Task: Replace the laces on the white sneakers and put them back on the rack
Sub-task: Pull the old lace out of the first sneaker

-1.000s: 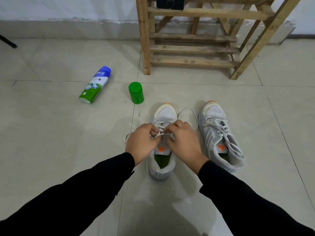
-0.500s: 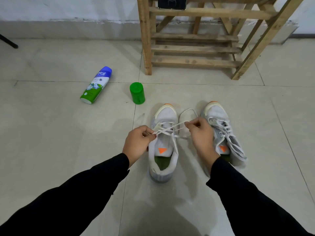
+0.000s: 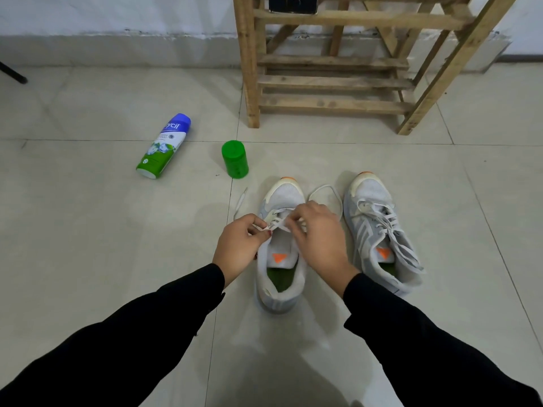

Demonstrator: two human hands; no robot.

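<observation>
Two white sneakers with orange tongue marks stand side by side on the tiled floor. The left sneaker [image 3: 280, 259] is laced only near the toe. My left hand [image 3: 239, 246] pinches one end of its white lace [image 3: 326, 196] at the shoe's left edge. My right hand [image 3: 318, 237] hovers over the eyelets with its fingers curled on the lace's other part. A loop of that lace lies on the floor between the shoes. The right sneaker [image 3: 382, 233] is fully laced. The wooden rack [image 3: 332, 80] stands behind them.
A blue, white and green spray can [image 3: 164, 146] lies on its side at the left. Its green cap [image 3: 234, 163] stands near the left sneaker's toe. A dark object [image 3: 292, 4] sits on an upper rack shelf. A black leg [image 3: 13, 74] shows at far left.
My right hand, which had pulled the lace out to the right half a second ago, has come back over the left sneaker's eyelets. My left hand stays pinching the lace end.
</observation>
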